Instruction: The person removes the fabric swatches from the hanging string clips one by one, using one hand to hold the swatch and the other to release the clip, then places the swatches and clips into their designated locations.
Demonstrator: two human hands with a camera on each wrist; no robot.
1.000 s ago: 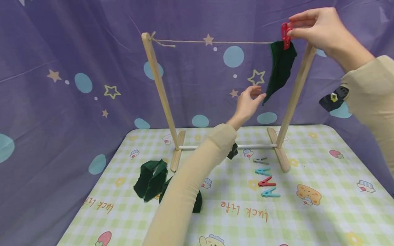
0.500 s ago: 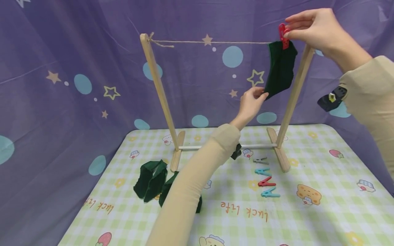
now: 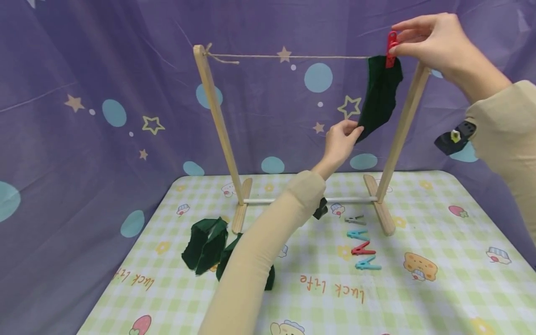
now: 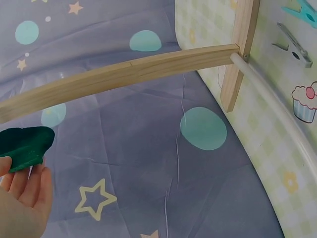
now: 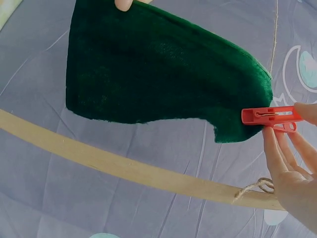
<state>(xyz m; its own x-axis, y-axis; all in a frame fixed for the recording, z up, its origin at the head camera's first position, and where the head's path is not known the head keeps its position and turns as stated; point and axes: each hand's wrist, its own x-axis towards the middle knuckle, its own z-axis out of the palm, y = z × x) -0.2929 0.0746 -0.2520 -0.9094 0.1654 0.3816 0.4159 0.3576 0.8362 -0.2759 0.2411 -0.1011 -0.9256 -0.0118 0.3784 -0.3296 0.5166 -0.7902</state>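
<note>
A dark green cloth (image 3: 380, 95) hangs over the right end of the string line (image 3: 293, 56), near the right post. My right hand (image 3: 435, 44) pinches a red clothespin (image 3: 391, 49) whose jaws sit over the cloth's top edge. In the right wrist view the same clothespin (image 5: 270, 115) overlaps a corner of the green cloth (image 5: 163, 69), with thumb and fingers on its handles. Lower down, my left hand (image 3: 341, 139) pinches the cloth's bottom corner between thumb and fingers. The left wrist view shows that hand (image 4: 25, 193) holding the green cloth end (image 4: 27, 146).
The wooden frame's left post (image 3: 217, 121) and right post (image 3: 404, 125) stand on the checked table (image 3: 452, 288), joined by a white rod (image 3: 351, 200). Several clothespins (image 3: 363, 249) lie in a column. Green cloth pieces (image 3: 205, 246) lie at left, partly behind my left sleeve (image 3: 259, 260).
My left hand has reached slightly right and taken hold of the cloth's lower corner, then drawn it a little down and left. The right hand stays at the line with the red clothespin.
</note>
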